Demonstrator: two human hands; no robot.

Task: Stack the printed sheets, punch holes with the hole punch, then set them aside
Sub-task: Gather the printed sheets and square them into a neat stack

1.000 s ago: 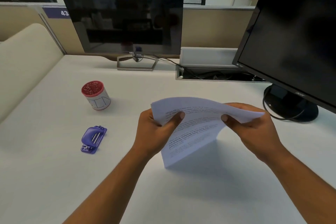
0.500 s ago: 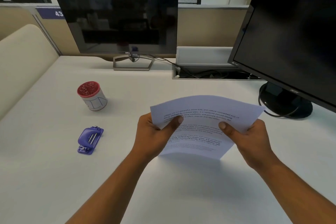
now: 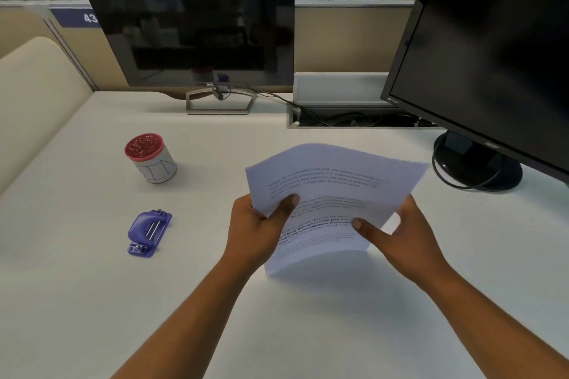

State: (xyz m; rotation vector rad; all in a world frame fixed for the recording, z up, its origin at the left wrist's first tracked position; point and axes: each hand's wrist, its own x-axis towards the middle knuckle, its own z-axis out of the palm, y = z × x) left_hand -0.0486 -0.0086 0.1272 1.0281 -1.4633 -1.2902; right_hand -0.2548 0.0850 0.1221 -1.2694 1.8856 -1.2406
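Right now both hands grip the printed sheets [image 3: 335, 194], thin white paper with lines of dark text, bowed into a soft curve above the table [image 3: 77, 301]; the left hand [image 3: 258, 231] pinches the left edge with its thumb on top, the right hand [image 3: 406, 240] holds the lower right edge the same way. Smooth, matte white table surface lies bare in front of and under the sheets. The hole punch [image 3: 148, 235], glossy purple plastic with rounded top, lies flat well to the left. Beyond it stands a cylindrical cup [image 3: 151, 157] with a red top. Two dark monitors line the far and right edges
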